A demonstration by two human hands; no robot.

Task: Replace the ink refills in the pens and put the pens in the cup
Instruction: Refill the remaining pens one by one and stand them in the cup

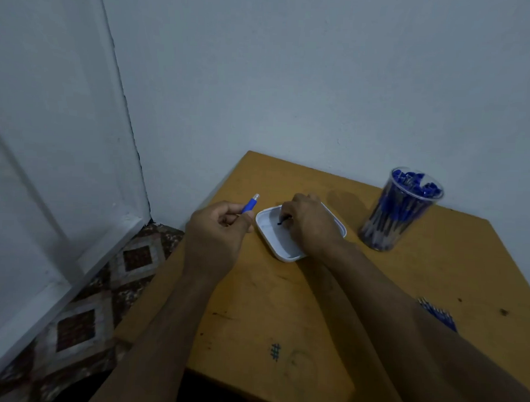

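Pen (250, 205) pokes up out of the curled left hand (217, 229); right hand (308, 225) beside it pinches something small and dark inside the white tray (271, 234).

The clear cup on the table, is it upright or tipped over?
Upright. The clear cup stands on its base on the table, its open mouth upward, packed with blue pens.

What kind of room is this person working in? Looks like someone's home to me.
Probably a home corner: a small wooden table pushed against a plain painted wall, a patterned rug on the floor, and a white door beside it. Nothing looks like a workshop.
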